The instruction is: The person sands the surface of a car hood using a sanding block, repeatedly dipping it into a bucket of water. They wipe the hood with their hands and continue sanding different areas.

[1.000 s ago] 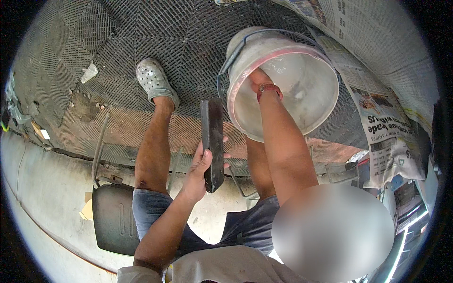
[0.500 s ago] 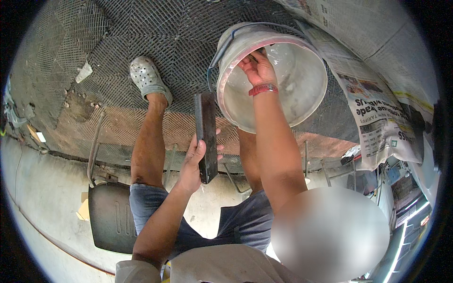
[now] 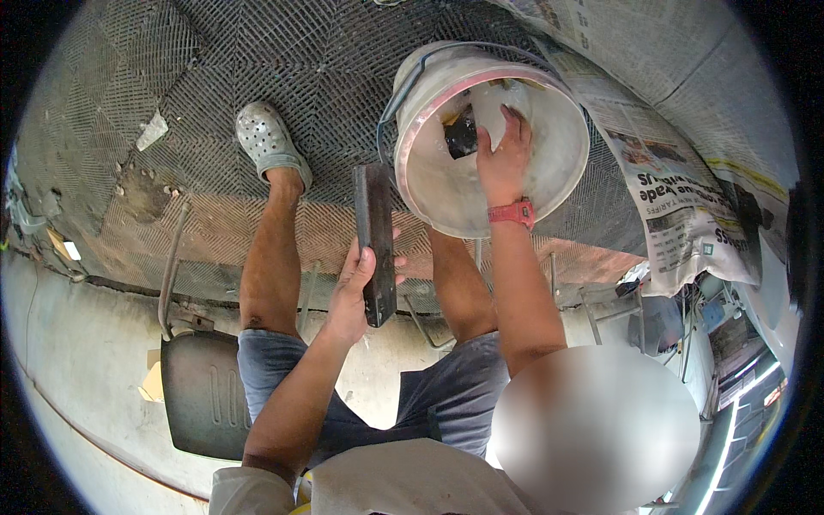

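Over ridged mat (image 3: 343,51), seems to have just released black piece (image 3: 461,136) inside bucket (image 3: 558,176), with right hand (image 3: 505,163) now open, thus free, beside it; keeps dark bar (image 3: 374,245) grasped in left hand (image 3: 347,300).

Plastic bucket (image 3: 554,163), matt block (image 3: 374,245); rough mat (image 3: 335,94)

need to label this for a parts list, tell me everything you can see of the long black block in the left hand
The black block is a long, straight-sided bar with squared ends, showing a broad brownish-black face and a narrower dark side. It looks worn, with pale scuffs; its material is unclear. The left hand grips it toward its near end, thumb on one side, fingers showing past the other. It points away from the person, its far end appearing just left of the bucket.
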{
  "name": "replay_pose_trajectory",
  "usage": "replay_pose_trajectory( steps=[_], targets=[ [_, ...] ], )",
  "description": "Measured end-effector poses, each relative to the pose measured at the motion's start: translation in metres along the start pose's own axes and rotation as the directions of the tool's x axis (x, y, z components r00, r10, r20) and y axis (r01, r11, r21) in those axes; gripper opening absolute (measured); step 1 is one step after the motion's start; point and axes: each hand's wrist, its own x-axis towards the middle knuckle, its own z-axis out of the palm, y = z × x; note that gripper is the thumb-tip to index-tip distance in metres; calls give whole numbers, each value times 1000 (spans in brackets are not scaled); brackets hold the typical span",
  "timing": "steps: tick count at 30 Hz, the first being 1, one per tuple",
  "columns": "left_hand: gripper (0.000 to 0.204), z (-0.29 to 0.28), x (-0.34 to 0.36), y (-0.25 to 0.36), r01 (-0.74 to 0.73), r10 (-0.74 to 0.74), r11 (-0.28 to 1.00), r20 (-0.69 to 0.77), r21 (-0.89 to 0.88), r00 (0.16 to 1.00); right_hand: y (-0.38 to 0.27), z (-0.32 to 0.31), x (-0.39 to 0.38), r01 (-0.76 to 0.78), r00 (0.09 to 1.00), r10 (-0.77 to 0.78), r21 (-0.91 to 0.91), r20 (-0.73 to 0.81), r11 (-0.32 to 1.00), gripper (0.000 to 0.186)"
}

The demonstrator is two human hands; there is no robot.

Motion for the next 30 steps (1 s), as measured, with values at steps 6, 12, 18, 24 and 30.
replay_pose_trajectory(
  steps=[6,12,18,24,30],
  targets=[
    [66,-2,-1,1,10,-9,999,28,-31,1000,-26,3,61,239,969,-246,-328,23,914,62],
    [67,1,-2,4,12,-11,1000,18,-21,1000,26,49,80,51,863,207,-487,461,872,72],
    [68,-1,-1,4,14,-13,1000,28,-16,1000,38,103,90,40,781,114,-232,614,972,72],
    [68,-1,-5,12,6,-6,1000,-8,1,1000,-18,133,97,487,793,-373,-133,482,863,59],
    [66,1,-1,13,16,-16,1000,33,11,999,60,205,72,368,650,-270,18,710,930,50]
  ],
)
